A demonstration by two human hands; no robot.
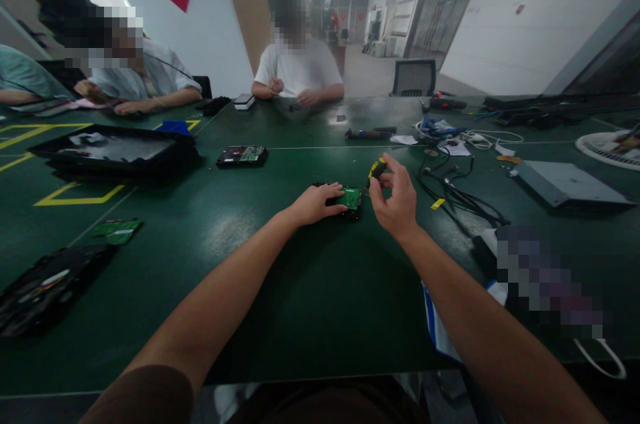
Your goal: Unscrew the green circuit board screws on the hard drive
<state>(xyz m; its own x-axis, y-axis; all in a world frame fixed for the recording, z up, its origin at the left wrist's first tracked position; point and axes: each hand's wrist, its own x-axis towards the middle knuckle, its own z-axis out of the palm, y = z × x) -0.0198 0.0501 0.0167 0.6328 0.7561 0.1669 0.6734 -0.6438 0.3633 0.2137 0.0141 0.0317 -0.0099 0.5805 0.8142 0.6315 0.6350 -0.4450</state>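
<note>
A small black device with a green circuit board [350, 199] lies on the dark green table [320, 291] in front of me. My left hand [315, 204] rests on its left side, fingers curled over the black casing. My right hand [395, 201] is closed around a screwdriver with a yellow and black handle [377, 169], held upright just right of the board, its tip hidden near the board's right edge.
A second black drive with a green board [242, 155] lies further back. A black tray [115, 152] stands at the left, loose boards [117, 231] near it. Cables [453, 191] and a grey box [565, 183] lie to the right. Two people sit at the far side.
</note>
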